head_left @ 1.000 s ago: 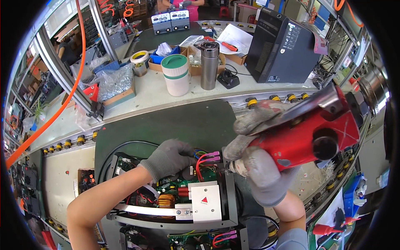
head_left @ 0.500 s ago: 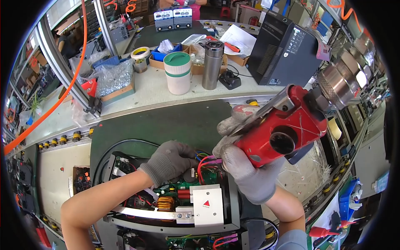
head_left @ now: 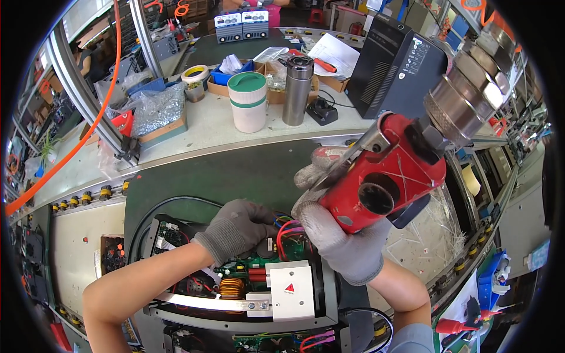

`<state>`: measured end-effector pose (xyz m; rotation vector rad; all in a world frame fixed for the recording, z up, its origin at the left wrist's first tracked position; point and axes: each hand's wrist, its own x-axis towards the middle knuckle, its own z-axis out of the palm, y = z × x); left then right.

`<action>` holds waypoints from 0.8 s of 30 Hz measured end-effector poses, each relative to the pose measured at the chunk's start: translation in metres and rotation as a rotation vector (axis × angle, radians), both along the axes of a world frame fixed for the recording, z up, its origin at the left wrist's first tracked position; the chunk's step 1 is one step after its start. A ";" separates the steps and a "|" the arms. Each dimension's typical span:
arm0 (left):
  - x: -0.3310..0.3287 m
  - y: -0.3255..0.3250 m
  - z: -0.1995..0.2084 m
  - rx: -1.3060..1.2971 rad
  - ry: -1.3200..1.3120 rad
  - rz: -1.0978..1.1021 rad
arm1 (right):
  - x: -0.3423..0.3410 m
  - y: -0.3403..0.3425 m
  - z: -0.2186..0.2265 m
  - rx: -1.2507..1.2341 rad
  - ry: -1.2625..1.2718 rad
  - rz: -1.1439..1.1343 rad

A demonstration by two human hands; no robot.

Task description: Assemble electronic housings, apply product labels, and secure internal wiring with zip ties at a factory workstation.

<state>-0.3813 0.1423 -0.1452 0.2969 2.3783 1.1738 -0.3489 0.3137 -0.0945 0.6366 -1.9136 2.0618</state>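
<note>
My left hand [head_left: 237, 228], in a grey knit glove, reaches over an open electronic unit [head_left: 329, 276] with green circuit boards. Its fingers are closed at thin blue and yellow wires [head_left: 279, 221]; the fingertips are partly hidden. A red air-powered hand tool [head_left: 382, 176] with a metal lever is gripped in my gloved right hand [head_left: 344, 238]. The tool slants across the unit's far right corner, its silver air coupling [head_left: 465, 97] up and to the right. Red wires [head_left: 281, 240] loop between my hands. Nearer me sit a copper coil [head_left: 231, 288] and a white plate [head_left: 292, 292] with a warning sign.
A second open unit [head_left: 276, 342] lies closest to me. Beyond the green mat [head_left: 235, 170], a shelf holds a white cup with a green lid [head_left: 247, 103], a steel flask [head_left: 297, 91] and a black computer case [head_left: 393, 67]. An orange hose [head_left: 109, 100] hangs at left.
My right hand and the red air tool have shifted a little left, nearer my left hand. The left hand stays at the wires. The whole view has shifted slightly.
</note>
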 end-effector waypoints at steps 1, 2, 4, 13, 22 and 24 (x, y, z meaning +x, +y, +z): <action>0.000 0.001 0.001 0.011 -0.052 0.023 | -0.001 0.000 -0.002 0.012 0.045 -0.006; 0.000 0.001 0.001 0.022 -0.104 0.046 | -0.002 -0.001 -0.003 0.024 0.090 -0.013; 0.000 0.001 -0.001 0.025 -0.076 0.037 | -0.001 0.001 -0.002 0.036 0.078 -0.015; 0.000 -0.003 -0.010 0.055 0.040 -0.020 | -0.003 0.001 -0.003 0.072 0.081 -0.048; -0.003 -0.007 -0.037 0.390 -0.027 0.046 | -0.006 -0.003 0.003 0.271 0.108 -0.011; -0.001 -0.007 -0.042 0.488 -0.034 0.109 | -0.008 -0.007 0.002 0.154 0.183 -0.098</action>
